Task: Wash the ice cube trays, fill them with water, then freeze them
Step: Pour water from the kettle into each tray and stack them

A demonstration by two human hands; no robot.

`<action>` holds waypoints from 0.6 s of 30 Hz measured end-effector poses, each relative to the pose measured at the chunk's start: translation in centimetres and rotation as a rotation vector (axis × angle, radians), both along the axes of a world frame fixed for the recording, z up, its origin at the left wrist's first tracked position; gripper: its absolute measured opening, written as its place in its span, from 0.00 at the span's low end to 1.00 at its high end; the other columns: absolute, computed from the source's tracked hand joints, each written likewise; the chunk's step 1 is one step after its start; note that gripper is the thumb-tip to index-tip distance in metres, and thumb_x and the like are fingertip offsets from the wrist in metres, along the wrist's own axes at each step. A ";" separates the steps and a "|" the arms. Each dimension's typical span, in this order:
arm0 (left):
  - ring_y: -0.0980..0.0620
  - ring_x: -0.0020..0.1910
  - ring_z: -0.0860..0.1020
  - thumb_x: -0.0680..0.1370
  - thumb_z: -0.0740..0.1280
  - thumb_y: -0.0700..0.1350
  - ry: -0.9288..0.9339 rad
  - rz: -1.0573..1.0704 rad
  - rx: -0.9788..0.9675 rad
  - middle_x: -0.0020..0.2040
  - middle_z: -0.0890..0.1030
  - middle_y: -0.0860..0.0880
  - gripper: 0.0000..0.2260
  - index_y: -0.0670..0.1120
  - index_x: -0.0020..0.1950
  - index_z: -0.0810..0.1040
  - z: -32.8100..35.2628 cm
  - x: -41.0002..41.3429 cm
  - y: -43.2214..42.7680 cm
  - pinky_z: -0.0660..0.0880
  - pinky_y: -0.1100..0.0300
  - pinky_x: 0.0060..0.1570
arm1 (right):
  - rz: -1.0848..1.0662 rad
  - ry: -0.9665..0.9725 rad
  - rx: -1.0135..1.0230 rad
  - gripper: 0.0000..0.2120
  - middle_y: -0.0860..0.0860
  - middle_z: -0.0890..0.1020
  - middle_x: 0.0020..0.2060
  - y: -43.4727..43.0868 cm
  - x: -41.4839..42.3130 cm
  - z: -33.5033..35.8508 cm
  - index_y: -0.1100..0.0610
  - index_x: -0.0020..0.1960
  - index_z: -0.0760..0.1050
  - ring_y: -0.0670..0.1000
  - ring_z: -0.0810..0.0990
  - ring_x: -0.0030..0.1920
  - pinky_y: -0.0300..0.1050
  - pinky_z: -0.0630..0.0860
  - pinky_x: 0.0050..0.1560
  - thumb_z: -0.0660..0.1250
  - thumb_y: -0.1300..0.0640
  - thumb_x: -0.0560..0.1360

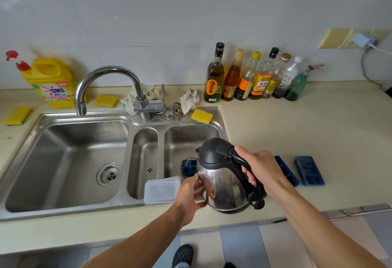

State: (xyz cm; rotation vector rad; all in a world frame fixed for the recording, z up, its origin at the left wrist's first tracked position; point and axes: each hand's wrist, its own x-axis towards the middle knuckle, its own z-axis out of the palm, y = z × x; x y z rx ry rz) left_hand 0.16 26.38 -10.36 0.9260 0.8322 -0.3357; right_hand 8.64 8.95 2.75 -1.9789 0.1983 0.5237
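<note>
My right hand [262,170] grips the black handle of a steel electric kettle [220,185], held over the sink's front right corner. My left hand [189,193] rests flat against the kettle's left side. Behind the kettle, a dark blue ice cube tray [189,167] lies in the right sink basin, mostly hidden. Two more blue ice cube trays lie on the counter to the right, one [286,171] partly behind my right wrist, the other [309,170] fully visible. Stacked clear plastic lids [161,190] rest on the sink's front rim.
The steel sink [63,161] has a large left basin, a narrow middle one and a right one, with the faucet [106,81] aimed left. Yellow sponges [201,116], rags and a detergent jug [53,81] line the back. Several bottles [250,76] stand at the wall.
</note>
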 end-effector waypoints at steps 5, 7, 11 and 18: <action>0.42 0.58 0.81 0.85 0.59 0.52 -0.002 -0.001 -0.007 0.55 0.85 0.44 0.16 0.45 0.58 0.82 0.0 -0.2 -0.1 0.78 0.46 0.49 | 0.021 -0.011 -0.005 0.28 0.54 0.75 0.21 -0.2 -0.3 0.2 0.61 0.30 0.77 0.52 0.70 0.22 0.41 0.70 0.25 0.70 0.37 0.75; 0.42 0.58 0.80 0.85 0.58 0.52 -0.002 -0.004 -0.006 0.56 0.85 0.44 0.16 0.45 0.58 0.82 0.1 -0.3 -0.2 0.78 0.46 0.49 | 0.024 -0.014 -0.003 0.28 0.53 0.75 0.21 -0.3 -0.3 0.3 0.62 0.31 0.78 0.52 0.70 0.22 0.41 0.70 0.26 0.70 0.38 0.75; 0.42 0.59 0.79 0.85 0.59 0.52 0.002 -0.004 -0.003 0.57 0.83 0.44 0.15 0.45 0.58 0.81 0.3 -0.4 -0.3 0.78 0.45 0.49 | 0.028 -0.013 -0.003 0.28 0.52 0.75 0.21 -0.3 -0.5 0.5 0.61 0.30 0.77 0.51 0.70 0.21 0.40 0.70 0.26 0.70 0.39 0.76; 0.43 0.56 0.81 0.84 0.59 0.51 0.009 0.005 -0.001 0.54 0.85 0.44 0.15 0.45 0.57 0.81 0.7 -0.5 -0.4 0.77 0.47 0.46 | 0.011 -0.015 -0.013 0.28 0.52 0.75 0.21 -0.6 -0.7 0.5 0.60 0.29 0.77 0.51 0.70 0.21 0.39 0.70 0.24 0.69 0.38 0.76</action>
